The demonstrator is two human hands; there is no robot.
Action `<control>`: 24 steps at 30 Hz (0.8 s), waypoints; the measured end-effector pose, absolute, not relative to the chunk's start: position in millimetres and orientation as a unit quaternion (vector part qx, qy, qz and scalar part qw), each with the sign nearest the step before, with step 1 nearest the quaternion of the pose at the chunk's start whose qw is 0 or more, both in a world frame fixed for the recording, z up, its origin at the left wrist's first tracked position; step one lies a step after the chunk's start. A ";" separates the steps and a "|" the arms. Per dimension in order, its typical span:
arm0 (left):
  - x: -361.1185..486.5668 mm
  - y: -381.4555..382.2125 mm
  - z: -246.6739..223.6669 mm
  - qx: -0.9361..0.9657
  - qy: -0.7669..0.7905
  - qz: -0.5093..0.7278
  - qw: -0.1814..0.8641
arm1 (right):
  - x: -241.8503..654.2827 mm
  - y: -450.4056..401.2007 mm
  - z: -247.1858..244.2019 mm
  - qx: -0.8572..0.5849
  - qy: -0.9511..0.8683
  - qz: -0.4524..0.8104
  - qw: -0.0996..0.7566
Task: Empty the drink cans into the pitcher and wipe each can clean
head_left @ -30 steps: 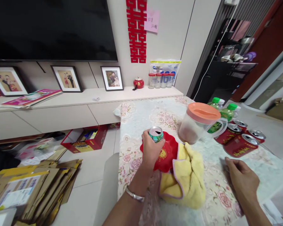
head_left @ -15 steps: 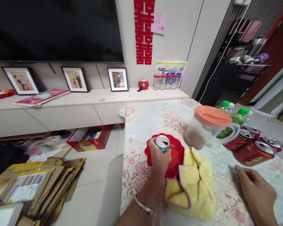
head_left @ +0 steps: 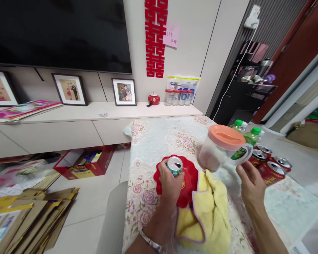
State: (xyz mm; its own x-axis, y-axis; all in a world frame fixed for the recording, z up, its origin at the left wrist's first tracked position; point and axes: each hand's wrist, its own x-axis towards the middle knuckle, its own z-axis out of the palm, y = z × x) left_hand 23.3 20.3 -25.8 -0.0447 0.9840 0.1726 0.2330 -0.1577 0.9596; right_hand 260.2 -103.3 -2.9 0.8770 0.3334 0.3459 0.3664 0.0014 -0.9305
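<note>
- Reaching in from bottom edge with left forearm, angled up and away, silver metal bracelet (head_left: 149, 242) at wrist.
- Gripping small green-and-silver metal can (head_left: 174, 163) in left hand (head_left: 170, 181), fingers and thumb wrapped round its side; same grip as half a second ago.
- Can held upright, opened top facing up, over scalloped red plate (head_left: 189, 194); can't tell about contact underneath.
- Lapping plate's right edge: crumpled yellow cloth with purple edging (head_left: 214, 211), unmoved.
- Behind cloth, upright: clear plastic jug with orange lid (head_left: 212, 155), also unmoved.
- Now brought in beside jug handle: right hand (head_left: 250, 180), formerly lower right over floral tablecloth (head_left: 288, 215). Fingers half-open, loosely curled; can't tell if touching handle.
- Just right of right hand: clustered red metal cans (head_left: 271, 173).
</note>
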 end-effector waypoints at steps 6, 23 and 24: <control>21.8 19.0 -22.8 0.583 0.522 0.493 0.380 | 287.7 -70.7 4.1 -0.608 -0.245 0.037 0.755; 24.0 13.4 -19.9 0.609 0.524 0.478 0.356 | 298.8 -49.3 32.8 -0.508 -0.252 0.062 0.821; 24.7 12.6 -19.9 0.611 0.522 0.480 0.351 | 297.7 -52.1 37.5 -0.509 -0.259 0.062 0.819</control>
State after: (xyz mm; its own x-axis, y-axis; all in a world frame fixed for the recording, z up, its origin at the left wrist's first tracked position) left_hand 24.7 12.6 -19.9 -0.0055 0.9755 0.2200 0.3006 -0.2082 0.9307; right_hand 297.7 -52.1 37.5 0.8584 0.3644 0.3611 0.1624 0.4747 -0.8650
